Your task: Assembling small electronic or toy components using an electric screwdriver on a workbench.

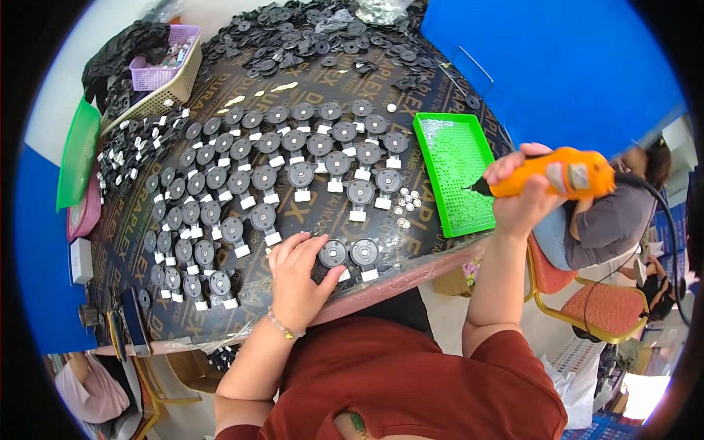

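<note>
Right hand (519, 209) wrapped round smooth orange power driver (568, 176), dark tapered tip toward green perforated tray (451, 226). Left hand (299, 275) at round black disc part (333, 253) on glossy printed tabletop (293, 213); can't tell if pinching. Matching white-tabbed discs (301, 174) in curved rows beyond.

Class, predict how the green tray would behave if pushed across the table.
The green tray would probably slide rather than tip, being wide and low-walled. Its thin walls suggest light, fairly stiff plastic. The small shiny pieces inside look loose and might shift.
</note>
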A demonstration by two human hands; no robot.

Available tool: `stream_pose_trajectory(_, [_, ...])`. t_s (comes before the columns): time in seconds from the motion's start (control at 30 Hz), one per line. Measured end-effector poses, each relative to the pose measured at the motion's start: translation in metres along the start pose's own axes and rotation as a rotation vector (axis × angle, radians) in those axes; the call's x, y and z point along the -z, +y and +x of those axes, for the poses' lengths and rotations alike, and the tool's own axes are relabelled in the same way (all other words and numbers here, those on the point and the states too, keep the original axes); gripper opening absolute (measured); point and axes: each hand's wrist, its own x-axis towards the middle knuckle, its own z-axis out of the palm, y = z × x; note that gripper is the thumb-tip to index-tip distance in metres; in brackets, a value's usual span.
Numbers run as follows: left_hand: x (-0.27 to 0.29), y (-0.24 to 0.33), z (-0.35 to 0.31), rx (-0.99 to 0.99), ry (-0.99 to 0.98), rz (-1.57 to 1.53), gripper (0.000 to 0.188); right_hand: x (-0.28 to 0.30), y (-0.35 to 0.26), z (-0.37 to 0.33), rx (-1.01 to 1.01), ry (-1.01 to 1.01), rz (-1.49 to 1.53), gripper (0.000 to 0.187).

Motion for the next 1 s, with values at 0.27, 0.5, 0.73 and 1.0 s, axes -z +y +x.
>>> stream_pose_trajectory(0.27, [0.0,-0.004,0.001,-0.003,0.004,-0.047,0.048,-0.104,-0.006,-0.053,-0.322,-0.412,0.424,0.066])
stream_pose_trajectory(0.5, [0.0,-0.005,0.001,0.003,-0.015,-0.055,0.046,-0.121,0.013,-0.066,-0.386,-0.509,0.494,0.062])
stream_pose_trajectory(0.73, [-0.001,-0.006,0.001,-0.002,-0.008,-0.057,0.047,-0.123,0.017,-0.071,-0.411,-0.506,0.517,0.06])
stream_pose_trajectory(1.0, [-0.001,-0.005,0.002,-0.018,-0.001,-0.052,0.045,-0.133,0.021,-0.074,-0.417,-0.513,0.461,0.054])
